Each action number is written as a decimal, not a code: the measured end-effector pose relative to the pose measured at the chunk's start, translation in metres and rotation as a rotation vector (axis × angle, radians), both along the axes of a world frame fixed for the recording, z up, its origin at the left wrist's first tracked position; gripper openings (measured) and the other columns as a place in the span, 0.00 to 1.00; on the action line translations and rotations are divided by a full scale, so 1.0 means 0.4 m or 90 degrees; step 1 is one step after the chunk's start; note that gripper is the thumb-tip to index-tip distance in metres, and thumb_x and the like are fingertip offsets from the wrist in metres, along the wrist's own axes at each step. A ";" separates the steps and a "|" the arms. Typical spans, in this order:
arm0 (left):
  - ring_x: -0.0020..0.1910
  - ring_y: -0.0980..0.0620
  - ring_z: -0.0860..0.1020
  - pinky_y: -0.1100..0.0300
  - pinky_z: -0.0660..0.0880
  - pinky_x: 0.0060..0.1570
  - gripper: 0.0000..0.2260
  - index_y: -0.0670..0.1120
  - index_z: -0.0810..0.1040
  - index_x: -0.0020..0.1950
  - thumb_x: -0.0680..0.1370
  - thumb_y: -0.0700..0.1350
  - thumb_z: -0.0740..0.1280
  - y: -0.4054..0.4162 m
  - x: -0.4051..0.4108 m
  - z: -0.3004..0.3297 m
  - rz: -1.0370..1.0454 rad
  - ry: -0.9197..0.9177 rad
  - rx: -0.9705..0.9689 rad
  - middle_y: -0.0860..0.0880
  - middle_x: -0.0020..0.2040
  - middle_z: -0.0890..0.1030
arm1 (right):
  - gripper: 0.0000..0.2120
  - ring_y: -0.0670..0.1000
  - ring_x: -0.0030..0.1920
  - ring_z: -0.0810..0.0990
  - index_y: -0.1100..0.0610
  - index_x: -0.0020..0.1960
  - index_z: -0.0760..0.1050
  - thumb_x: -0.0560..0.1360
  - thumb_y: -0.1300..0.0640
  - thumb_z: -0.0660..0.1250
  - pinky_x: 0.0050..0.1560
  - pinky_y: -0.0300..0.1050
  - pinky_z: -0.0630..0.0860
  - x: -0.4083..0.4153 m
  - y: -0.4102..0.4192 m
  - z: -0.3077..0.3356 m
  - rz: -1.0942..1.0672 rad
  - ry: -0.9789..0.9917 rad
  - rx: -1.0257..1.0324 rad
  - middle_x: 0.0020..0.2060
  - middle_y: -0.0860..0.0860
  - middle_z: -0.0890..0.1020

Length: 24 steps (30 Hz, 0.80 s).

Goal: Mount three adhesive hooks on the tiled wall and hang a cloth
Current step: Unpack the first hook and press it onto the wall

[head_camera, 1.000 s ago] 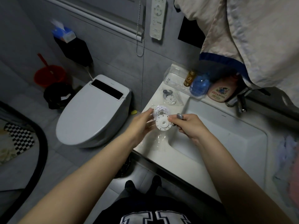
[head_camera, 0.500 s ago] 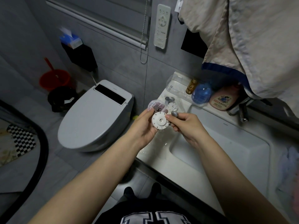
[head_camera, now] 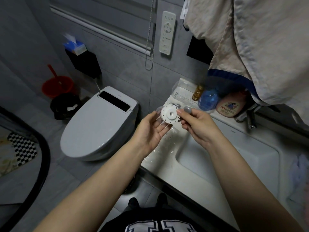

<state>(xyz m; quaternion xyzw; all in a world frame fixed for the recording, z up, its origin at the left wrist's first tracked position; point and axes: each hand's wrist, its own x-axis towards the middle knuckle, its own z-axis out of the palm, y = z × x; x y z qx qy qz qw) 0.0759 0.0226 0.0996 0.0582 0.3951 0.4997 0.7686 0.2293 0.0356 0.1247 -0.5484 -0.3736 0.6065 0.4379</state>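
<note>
A round white adhesive hook disc [head_camera: 168,114] with letters round its rim is held up above the sink's left ledge. My right hand [head_camera: 195,124] pinches its right edge, and a grey metal hook part [head_camera: 188,110] shows between those fingers. My left hand [head_camera: 151,129] is under the disc, palm up, holding a clear film [head_camera: 163,123] at its fingertips. Another hook piece [head_camera: 175,105] lies on the ledge behind. A beige cloth with a blue stripe [head_camera: 254,47] hangs at the upper right over the grey tiled wall [head_camera: 127,67].
The white sink [head_camera: 217,164] lies below my hands, with bottles [head_camera: 207,99] and a tap [head_camera: 249,118] at its back. A closed toilet [head_camera: 98,126] stands left. A remote panel [head_camera: 167,33] and a blind cord [head_camera: 149,39] are on the wall. A red bucket [head_camera: 57,86] sits far left.
Both hands have lifted the white disc up from the sink ledge. My left hand has opened palm-up below it, with the clear film now coming away from the disc.
</note>
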 end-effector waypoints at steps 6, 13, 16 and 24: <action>0.57 0.42 0.81 0.50 0.74 0.64 0.16 0.41 0.77 0.65 0.82 0.48 0.62 -0.008 -0.010 0.013 -0.043 -0.011 0.002 0.39 0.61 0.81 | 0.05 0.44 0.30 0.70 0.59 0.41 0.80 0.75 0.61 0.72 0.31 0.34 0.70 -0.014 0.002 -0.017 -0.003 -0.031 0.005 0.29 0.50 0.74; 0.51 0.47 0.83 0.54 0.79 0.58 0.09 0.39 0.80 0.59 0.81 0.38 0.65 -0.024 -0.013 0.016 -0.074 0.072 0.088 0.41 0.51 0.84 | 0.05 0.43 0.29 0.74 0.60 0.45 0.81 0.73 0.59 0.74 0.30 0.34 0.72 -0.023 -0.012 -0.015 -0.047 -0.116 0.052 0.30 0.48 0.80; 0.50 0.46 0.84 0.55 0.81 0.55 0.08 0.38 0.80 0.56 0.81 0.37 0.64 -0.025 -0.014 0.015 -0.050 0.051 0.088 0.40 0.50 0.85 | 0.07 0.44 0.30 0.78 0.60 0.46 0.81 0.71 0.59 0.77 0.35 0.36 0.76 -0.021 -0.013 -0.012 -0.064 -0.143 0.060 0.35 0.50 0.83; 0.59 0.38 0.81 0.48 0.79 0.58 0.13 0.34 0.76 0.62 0.81 0.40 0.64 -0.015 -0.032 0.017 -0.011 -0.042 0.009 0.35 0.59 0.82 | 0.06 0.49 0.41 0.85 0.65 0.51 0.80 0.76 0.70 0.68 0.49 0.38 0.82 -0.009 -0.020 0.012 -0.075 0.059 0.027 0.44 0.59 0.83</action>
